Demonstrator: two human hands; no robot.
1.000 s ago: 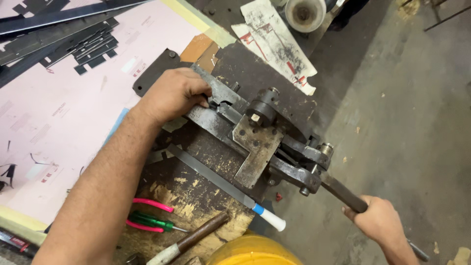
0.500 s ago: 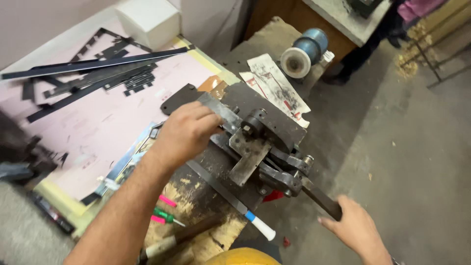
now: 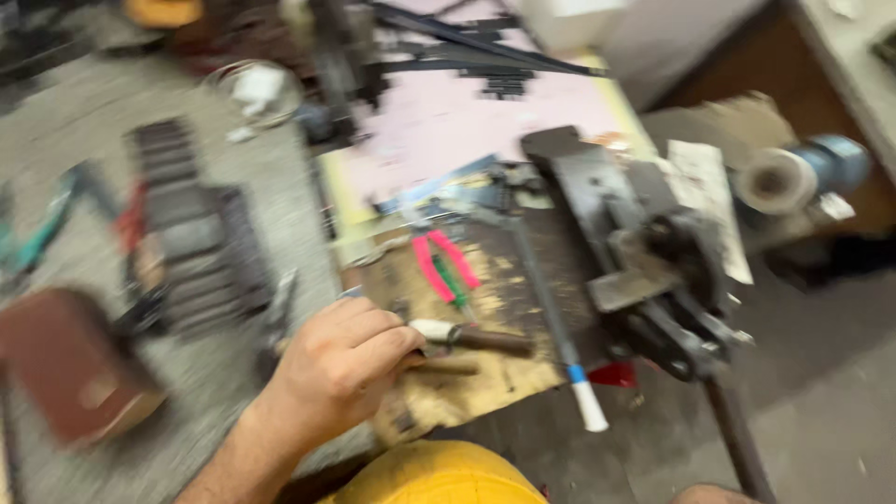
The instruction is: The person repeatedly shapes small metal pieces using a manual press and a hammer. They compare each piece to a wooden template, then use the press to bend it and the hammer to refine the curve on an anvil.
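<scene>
At lower centre of the frame, the left hand [image 3: 341, 369], off the metal bender [image 3: 644, 252] it gripped moments ago, now closes its fingers on a brown-handled tool [image 3: 471, 338] on the worn workbench [image 3: 485, 373]; the right hand is barely visible.

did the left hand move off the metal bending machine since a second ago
Yes. The left hand left the bending machine and came toward the bench's near edge, now gripping a brown-handled tool below the pink-handled pliers.

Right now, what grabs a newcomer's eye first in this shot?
The left hand at lower centre, fingers closed around the pale end of a dark-handled tool lying on the worn wooden bench. Just above it lie pink-handled pliers. To the right stands a heavy dark metal lever machine, its long handle running down to the bottom edge.
</scene>
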